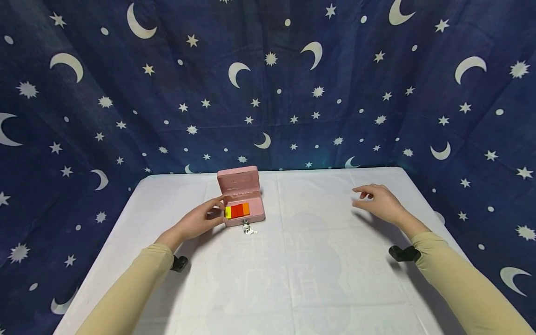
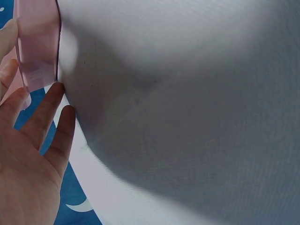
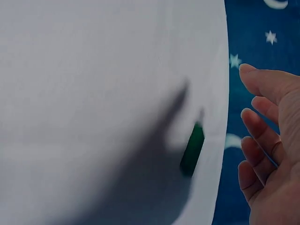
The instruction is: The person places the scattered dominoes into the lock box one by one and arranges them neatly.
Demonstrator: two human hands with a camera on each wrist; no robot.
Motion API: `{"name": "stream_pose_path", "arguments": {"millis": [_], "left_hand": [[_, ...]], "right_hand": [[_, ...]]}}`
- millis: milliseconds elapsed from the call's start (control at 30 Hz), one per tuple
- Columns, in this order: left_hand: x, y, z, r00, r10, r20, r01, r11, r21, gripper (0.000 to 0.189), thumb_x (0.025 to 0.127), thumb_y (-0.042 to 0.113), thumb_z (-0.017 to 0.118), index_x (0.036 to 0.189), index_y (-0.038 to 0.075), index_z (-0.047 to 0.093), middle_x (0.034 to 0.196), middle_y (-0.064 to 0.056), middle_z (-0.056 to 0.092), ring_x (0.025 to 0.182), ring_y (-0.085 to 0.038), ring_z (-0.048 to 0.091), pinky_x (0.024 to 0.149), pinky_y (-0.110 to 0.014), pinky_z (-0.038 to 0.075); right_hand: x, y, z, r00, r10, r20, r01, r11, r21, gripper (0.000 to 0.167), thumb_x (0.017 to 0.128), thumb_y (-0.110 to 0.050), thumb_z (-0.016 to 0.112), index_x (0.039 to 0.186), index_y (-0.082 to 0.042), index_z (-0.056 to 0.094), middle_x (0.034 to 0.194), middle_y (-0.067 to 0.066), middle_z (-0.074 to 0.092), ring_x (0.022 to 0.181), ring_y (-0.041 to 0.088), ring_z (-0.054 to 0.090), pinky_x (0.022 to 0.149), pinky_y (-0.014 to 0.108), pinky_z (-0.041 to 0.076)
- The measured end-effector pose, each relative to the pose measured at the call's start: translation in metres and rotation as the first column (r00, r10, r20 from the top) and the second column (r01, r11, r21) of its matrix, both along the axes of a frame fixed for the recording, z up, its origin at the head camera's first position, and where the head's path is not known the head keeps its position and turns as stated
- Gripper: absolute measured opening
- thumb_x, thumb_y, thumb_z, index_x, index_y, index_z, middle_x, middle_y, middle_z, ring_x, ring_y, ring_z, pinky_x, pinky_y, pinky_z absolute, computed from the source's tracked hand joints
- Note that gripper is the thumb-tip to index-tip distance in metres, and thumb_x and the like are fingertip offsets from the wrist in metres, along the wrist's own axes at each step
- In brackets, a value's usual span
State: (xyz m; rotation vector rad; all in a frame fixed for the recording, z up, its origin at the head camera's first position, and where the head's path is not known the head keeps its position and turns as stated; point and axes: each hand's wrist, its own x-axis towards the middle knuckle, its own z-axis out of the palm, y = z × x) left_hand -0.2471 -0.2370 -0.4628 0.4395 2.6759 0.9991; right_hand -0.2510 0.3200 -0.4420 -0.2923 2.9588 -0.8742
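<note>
A small pink metal cash box (image 1: 257, 213) stands at the back of the table with its lid (image 1: 238, 179) raised. Inside it lies a row of flat coloured pieces (image 1: 237, 210), yellow, red and orange. A set of keys (image 1: 249, 229) hangs at the front lock. My left hand (image 1: 200, 220) is at the box's left side, thumb and fingers spread, fingertips right at its wall. My right hand (image 1: 383, 203) hovers over the right part of the table, thumb and fingers apart, holding nothing. Beside it, the right wrist view shows a blurred green object (image 3: 192, 152) with a thin tip.
A white cloth (image 1: 314, 274) covers the table. Dark blue fabric (image 1: 284, 93) with moons and stars hangs behind and along both sides. Black wrist mounts (image 1: 404, 253) sit under the sleeves.
</note>
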Motion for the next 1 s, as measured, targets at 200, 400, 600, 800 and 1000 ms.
{"name": "stream_pose_path", "arguments": {"millis": [200, 400, 600, 800, 1000], "left_hand": [[-0.001, -0.001, -0.002, 1.000, -0.010, -0.017, 0.010, 1.000, 0.020, 0.035, 0.095, 0.034, 0.073, 0.122, 0.019, 0.059, 0.159, -0.002, 0.040, 0.131, -0.029, 0.055, 0.115, -0.053, 0.037], [-0.001, -0.001, -0.001, 1.000, -0.006, -0.020, 0.007, 1.000, 0.016, 0.034, 0.096, 0.032, 0.072, 0.124, 0.019, 0.058, 0.156, -0.003, 0.044, 0.132, -0.029, 0.055, 0.115, -0.053, 0.037], [0.000, -0.002, -0.001, 1.000, -0.007, -0.020, 0.007, 1.000, 0.011, 0.035, 0.095, 0.035, 0.073, 0.123, 0.019, 0.058, 0.158, -0.002, 0.041, 0.131, -0.029, 0.055, 0.114, -0.053, 0.037], [-0.001, -0.001, -0.001, 1.000, -0.002, -0.019, 0.002, 1.000, 0.017, 0.038, 0.095, 0.035, 0.073, 0.126, 0.019, 0.058, 0.156, -0.003, 0.044, 0.131, -0.029, 0.055, 0.114, -0.053, 0.038], [0.000, -0.001, 0.000, 1.000, -0.003, -0.013, 0.003, 1.000, 0.025, 0.036, 0.095, 0.033, 0.073, 0.125, 0.018, 0.059, 0.157, -0.003, 0.044, 0.131, -0.030, 0.055, 0.114, -0.053, 0.038]], "right_hand": [[0.004, 0.025, -0.006, 0.999, -0.049, 0.015, 0.049, 0.999, 0.002, 0.058, 0.093, -0.038, 0.075, 0.138, -0.004, 0.060, 0.116, 0.017, 0.063, 0.110, 0.035, 0.050, 0.083, 0.047, 0.045], [0.007, 0.045, -0.011, 0.998, -0.057, -0.006, 0.057, 0.998, 0.026, 0.057, 0.092, -0.035, 0.076, 0.136, -0.001, 0.061, 0.114, 0.020, 0.064, 0.103, 0.035, 0.056, 0.078, 0.042, 0.046], [0.009, 0.053, -0.015, 0.999, -0.051, -0.003, 0.051, 0.998, 0.034, 0.053, 0.092, -0.028, 0.076, 0.133, 0.002, 0.062, 0.112, 0.021, 0.064, 0.099, 0.035, 0.056, 0.075, 0.039, 0.046], [0.009, 0.056, -0.021, 0.999, -0.049, -0.007, 0.049, 0.998, 0.042, 0.047, 0.092, -0.021, 0.075, 0.130, 0.003, 0.063, 0.109, 0.021, 0.065, 0.097, 0.034, 0.057, 0.076, 0.040, 0.047], [0.008, 0.057, -0.029, 0.998, -0.068, -0.004, 0.068, 0.996, 0.060, 0.032, 0.091, -0.019, 0.074, 0.116, 0.000, 0.071, 0.104, 0.016, 0.066, 0.098, 0.033, 0.055, 0.078, 0.043, 0.045]]}}
